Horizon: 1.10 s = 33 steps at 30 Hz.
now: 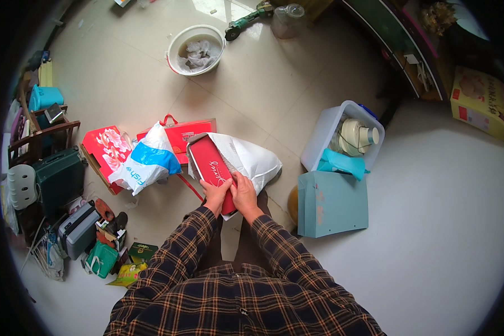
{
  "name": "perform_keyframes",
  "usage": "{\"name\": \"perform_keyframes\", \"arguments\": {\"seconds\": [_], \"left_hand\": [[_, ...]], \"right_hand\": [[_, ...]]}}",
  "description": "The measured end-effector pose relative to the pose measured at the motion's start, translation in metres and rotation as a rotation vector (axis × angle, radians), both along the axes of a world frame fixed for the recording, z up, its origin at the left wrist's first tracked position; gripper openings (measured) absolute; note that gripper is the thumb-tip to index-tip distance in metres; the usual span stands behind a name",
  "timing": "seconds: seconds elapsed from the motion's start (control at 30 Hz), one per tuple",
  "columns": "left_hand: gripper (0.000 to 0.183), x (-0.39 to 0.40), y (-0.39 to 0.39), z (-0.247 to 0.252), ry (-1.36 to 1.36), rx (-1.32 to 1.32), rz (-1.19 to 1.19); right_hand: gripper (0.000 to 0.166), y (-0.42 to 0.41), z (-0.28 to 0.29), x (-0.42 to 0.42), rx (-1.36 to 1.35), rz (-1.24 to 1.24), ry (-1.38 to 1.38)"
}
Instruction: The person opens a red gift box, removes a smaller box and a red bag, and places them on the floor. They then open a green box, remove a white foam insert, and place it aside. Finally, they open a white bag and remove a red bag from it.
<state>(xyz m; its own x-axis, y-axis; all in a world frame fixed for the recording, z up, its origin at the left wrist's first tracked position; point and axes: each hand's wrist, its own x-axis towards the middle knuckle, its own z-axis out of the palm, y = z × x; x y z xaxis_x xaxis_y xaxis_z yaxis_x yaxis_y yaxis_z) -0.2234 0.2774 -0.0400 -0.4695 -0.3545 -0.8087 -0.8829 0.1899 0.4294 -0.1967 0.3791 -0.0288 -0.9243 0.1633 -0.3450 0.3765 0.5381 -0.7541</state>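
A long red box (209, 161) with white script lies tilted in front of my body, its far end inside the mouth of a white padded plastic bag (252, 157). My left hand (215, 195) grips the box's near left side. On its right edge is my right hand (244, 195), fingers curled over the box and close to the bag. The two thumbs nearly meet on the lid. Left of the bag, a blue-and-white plastic bag (151, 161) rests against a red gift box (197, 126) with a ribbon handle. Beside it stands a red carton with printed flowers (111, 147).
A white bucket (216, 63) holds murky water and wet plastic or cloth. Behind it lies a green angle grinder (248, 20). To my right are a translucent plastic bin (313, 147) with an appliance and a grey-blue box (336, 206). Suitcases (61, 180) crowd the left.
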Motion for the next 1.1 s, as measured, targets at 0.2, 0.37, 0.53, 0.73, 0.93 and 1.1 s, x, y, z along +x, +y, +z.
{"name": "perform_keyframes", "arguments": {"seconds": [0.2, 0.37, 0.53, 0.73, 0.93, 1.1], "left_hand": [[0.125, -0.010, 0.006, 0.003, -0.152, -0.139, -0.008], [0.134, -0.008, 0.005, -0.014, -0.263, -0.263, -0.084], [0.099, -0.008, 0.003, -0.002, -0.206, -0.384, -0.130], [0.112, 0.001, 0.008, 0.003, -0.241, -0.369, -0.130], [0.119, -0.008, 0.016, -0.001, -0.279, -0.414, -0.173], [0.114, -0.014, 0.014, 0.016, -0.309, -0.422, -0.242]], "right_hand": [[0.026, 0.003, -0.017, -0.003, -0.165, -0.112, -0.031], [0.021, 0.016, -0.019, -0.007, -0.212, -0.122, -0.196], [0.019, 0.045, -0.033, -0.025, 0.061, -0.263, -0.066], [0.024, 0.062, -0.033, -0.029, 0.098, -0.211, -0.202], [0.041, 0.036, -0.019, -0.030, 0.075, -0.006, -0.173], [0.041, 0.022, -0.007, -0.034, 0.226, 0.205, -0.090]]}}
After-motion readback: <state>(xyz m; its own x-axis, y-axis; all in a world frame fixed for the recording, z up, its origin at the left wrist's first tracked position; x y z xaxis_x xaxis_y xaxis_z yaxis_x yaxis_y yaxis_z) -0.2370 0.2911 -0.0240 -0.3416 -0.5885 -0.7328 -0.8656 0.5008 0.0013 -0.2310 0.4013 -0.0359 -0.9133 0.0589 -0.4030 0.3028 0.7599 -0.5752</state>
